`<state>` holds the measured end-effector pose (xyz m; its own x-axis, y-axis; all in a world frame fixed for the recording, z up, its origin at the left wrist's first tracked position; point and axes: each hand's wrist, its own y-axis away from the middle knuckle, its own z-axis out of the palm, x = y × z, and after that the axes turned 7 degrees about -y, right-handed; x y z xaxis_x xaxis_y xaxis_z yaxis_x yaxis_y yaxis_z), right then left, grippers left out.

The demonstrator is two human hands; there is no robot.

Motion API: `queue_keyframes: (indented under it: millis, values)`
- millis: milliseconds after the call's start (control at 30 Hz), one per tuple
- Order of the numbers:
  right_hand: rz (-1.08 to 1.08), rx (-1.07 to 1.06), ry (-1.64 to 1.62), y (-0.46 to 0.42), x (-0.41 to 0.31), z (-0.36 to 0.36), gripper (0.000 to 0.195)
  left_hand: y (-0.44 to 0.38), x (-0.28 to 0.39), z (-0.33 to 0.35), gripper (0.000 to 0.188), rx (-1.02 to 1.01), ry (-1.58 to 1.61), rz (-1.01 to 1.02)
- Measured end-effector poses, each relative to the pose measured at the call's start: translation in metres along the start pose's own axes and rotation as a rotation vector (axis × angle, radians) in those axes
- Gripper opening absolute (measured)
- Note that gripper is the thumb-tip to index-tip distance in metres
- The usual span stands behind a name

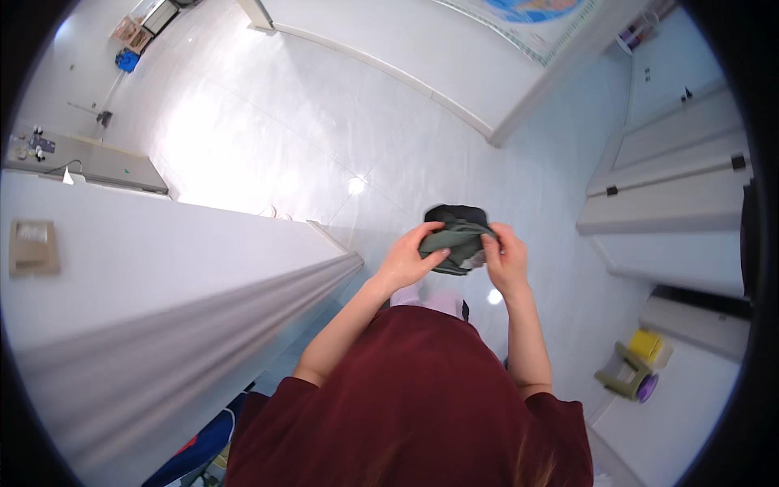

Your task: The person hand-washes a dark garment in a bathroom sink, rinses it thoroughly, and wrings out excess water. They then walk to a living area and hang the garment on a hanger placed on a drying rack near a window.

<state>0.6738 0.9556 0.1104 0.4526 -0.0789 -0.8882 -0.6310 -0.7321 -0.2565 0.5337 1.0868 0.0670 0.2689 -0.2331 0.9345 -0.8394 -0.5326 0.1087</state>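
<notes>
A crumpled dark green and black cloth [457,238] is held up in front of my body, above the pale tiled floor. My left hand [415,257] grips its left side, with the thumb lying over the front. On its right side, my right hand [504,254] pinches the edge between thumb and fingers. A small whitish patch shows near the cloth's lower right. What the cloth is exactly cannot be told.
A wall with a corner moulding [328,268] stands close on my left. Ahead, another wall ends in a corner [496,137]. White cabinets [669,182] line the right, with an olive green stool [627,374] below them.
</notes>
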Motion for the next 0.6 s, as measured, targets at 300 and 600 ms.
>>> queue_keyframes:
  millis: [300,600]
  values:
    - [0.070,0.116,0.059,-0.206,0.097,-0.004,0.012,-0.200,-0.001,-0.068,0.029,0.142,-0.221,0.194]
    - [-0.445,-0.788,-0.145,-0.410,0.114,0.149,0.019,-0.291,-0.019,-0.185,0.057,0.429,-0.355,-0.120]
